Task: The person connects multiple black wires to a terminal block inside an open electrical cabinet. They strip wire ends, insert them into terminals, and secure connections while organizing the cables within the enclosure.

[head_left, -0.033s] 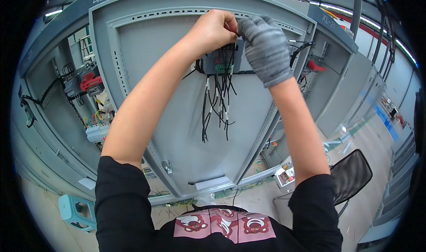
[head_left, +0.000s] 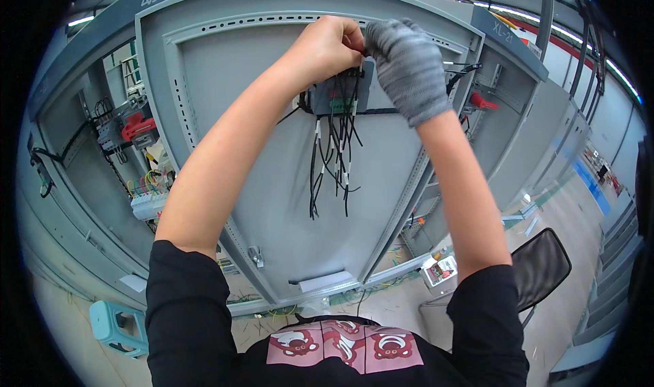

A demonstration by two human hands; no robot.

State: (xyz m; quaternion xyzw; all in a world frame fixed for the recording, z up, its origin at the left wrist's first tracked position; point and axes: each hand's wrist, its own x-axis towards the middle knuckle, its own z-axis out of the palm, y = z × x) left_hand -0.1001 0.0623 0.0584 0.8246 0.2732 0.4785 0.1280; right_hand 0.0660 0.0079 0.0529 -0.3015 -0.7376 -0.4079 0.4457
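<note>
A dark grey box-shaped electrical device (head_left: 364, 87) with a green terminal strip is fixed to the grey cabinet door (head_left: 272, 162). Several black wires (head_left: 337, 159) with white marker sleeves hang from it, their lower ends loose. Above the device my bare left hand (head_left: 332, 45) has its fingertips pinched around a black wire. My right hand (head_left: 407, 67), in a grey knitted glove and slightly blurred, is closed right beside those fingertips. Whatever its fingers hold is hidden by the glove.
Open cabinets with red switch handles (head_left: 138, 126) (head_left: 482, 101) flank the door. A blue plastic stool (head_left: 116, 322) stands at lower left, a black mesh chair (head_left: 541, 270) at lower right. Beside the chair sits a white box (head_left: 439, 271). Wire scraps litter the floor.
My right hand and forearm have shifted slightly, with the wrist tilting a little outward to the right. My left hand stays in place at the wire.
</note>
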